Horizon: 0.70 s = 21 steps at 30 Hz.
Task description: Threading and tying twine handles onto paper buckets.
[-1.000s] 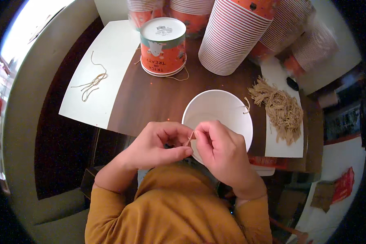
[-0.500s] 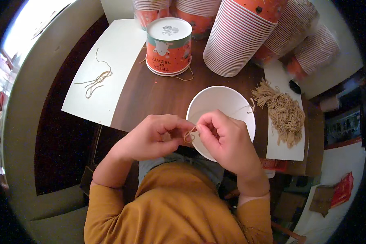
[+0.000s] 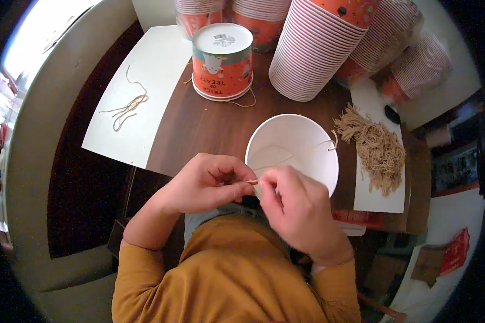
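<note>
Left hand: one (image 3: 213, 184), thumb and forefinger pinching a thin tan twine strand (image 3: 251, 181) at the near rim of the bucket.
Right hand: one (image 3: 295, 211), fingers curled just beside that strand; blurred, grip on it cannot be told.
Open bucket: one, round, white-lined paper (image 3: 307, 134), one twine tie (image 3: 333, 142) at its right rim.
Upturned bucket: one, orange-and-green printed paper (image 3: 222, 67), twine at its base.
Twine supply: one tan heap (image 3: 381, 153) right; one loose tangle (image 3: 128, 107) left.
Nested buckets: one tall white-rimmed stack (image 3: 312, 54); four stacks (image 3: 387, 43) behind.
</note>
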### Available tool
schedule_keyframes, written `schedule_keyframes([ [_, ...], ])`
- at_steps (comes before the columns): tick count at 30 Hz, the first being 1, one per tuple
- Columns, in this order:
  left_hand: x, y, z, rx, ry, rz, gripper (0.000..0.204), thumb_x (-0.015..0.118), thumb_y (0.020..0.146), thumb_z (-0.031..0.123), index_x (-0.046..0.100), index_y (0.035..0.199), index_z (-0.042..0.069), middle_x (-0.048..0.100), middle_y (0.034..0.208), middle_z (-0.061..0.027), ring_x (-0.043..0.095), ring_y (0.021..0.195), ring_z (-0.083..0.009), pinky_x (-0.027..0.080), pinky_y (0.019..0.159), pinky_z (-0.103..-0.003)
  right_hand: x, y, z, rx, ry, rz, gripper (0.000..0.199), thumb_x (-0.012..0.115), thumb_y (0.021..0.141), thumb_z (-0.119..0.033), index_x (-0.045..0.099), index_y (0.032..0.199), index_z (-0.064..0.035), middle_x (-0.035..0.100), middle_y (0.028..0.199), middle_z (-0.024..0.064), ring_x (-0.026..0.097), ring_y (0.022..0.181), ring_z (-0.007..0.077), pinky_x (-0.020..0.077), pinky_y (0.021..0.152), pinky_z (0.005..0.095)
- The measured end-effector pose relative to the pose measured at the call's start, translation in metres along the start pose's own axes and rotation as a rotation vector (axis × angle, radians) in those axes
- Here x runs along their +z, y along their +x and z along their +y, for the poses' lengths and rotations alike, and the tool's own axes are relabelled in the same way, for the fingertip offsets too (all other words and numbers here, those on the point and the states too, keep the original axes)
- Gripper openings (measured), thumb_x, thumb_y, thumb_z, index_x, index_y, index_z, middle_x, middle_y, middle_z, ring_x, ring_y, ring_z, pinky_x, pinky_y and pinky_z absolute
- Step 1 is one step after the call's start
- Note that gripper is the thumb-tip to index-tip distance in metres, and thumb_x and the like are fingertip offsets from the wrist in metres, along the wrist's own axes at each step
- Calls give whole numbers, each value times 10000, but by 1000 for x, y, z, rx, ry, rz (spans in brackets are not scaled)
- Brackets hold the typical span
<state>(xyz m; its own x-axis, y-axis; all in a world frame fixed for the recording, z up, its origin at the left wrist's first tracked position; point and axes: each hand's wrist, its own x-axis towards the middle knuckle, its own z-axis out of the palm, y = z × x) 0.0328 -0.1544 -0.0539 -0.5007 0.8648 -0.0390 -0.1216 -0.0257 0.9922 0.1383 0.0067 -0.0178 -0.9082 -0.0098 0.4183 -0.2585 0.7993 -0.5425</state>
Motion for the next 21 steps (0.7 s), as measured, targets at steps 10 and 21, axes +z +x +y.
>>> schedule_keyframes([
  [10,11,-14,-11,287,464,198,139,666,778,-11,659,914,15,670,827,-77,646,753,-124,512,663,-248,44,-49,-9,-3,-36,164,204,625,757,44,532,934,1,605,826,141,627,664,281,509,565,337],
  [21,36,8,-51,159,-252,507,84,620,837,-23,595,917,-36,667,854,-94,641,791,-129,534,719,-249,77,-36,43,-12,-175,486,156,645,794,-35,570,931,-33,616,773,83,614,607,247,495,532,338],
])
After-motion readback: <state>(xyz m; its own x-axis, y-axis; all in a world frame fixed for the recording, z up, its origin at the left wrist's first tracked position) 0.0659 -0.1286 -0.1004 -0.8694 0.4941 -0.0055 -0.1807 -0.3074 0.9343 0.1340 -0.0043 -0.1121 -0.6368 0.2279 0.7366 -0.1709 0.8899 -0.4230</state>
